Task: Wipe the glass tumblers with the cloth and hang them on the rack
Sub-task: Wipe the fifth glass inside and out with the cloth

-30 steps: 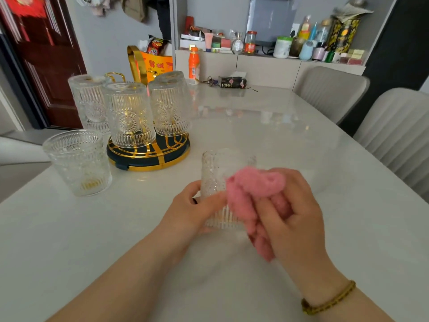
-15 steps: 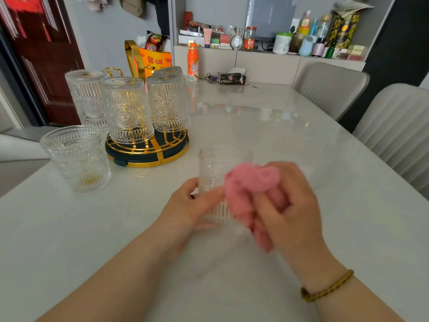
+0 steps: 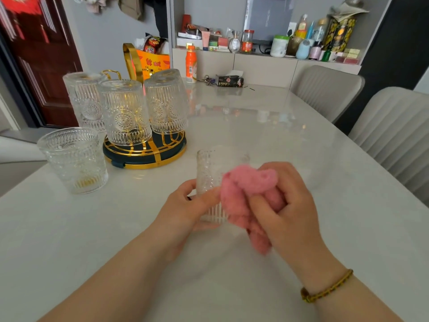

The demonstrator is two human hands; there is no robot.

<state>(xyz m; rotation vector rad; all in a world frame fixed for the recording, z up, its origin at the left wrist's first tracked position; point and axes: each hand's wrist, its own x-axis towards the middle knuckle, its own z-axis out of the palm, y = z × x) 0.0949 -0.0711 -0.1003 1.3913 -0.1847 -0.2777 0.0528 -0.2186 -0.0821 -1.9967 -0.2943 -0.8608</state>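
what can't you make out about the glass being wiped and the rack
Head view, held tumbler: right side hidden by the cloth and right hand; rim blurred.
Head view, rack: pegs hidden by hung tumblers; free pegs cannot be told.
Head view, shelf bottles: labels too small.

"PINO" on black packet [image 3: 229,81]

L hand [image 3: 185,205] grips a ribbed glass tumbler [image 3: 209,173] from its left side, thumb across the front. R hand [image 3: 285,205] bunches a pink cloth [image 3: 246,189] against the tumbler's right side. Glass is blurred; can't tell if its base touches the white table [image 3: 290,140]. Well left of L hand, a 2nd tumbler [image 3: 74,159] stands upright. Fwd-left of both hands: gold-wire rack [image 3: 144,156] w/ several inverted tumblers [image 3: 123,112]. Braided bracelet [image 3: 325,287] on R wrist.
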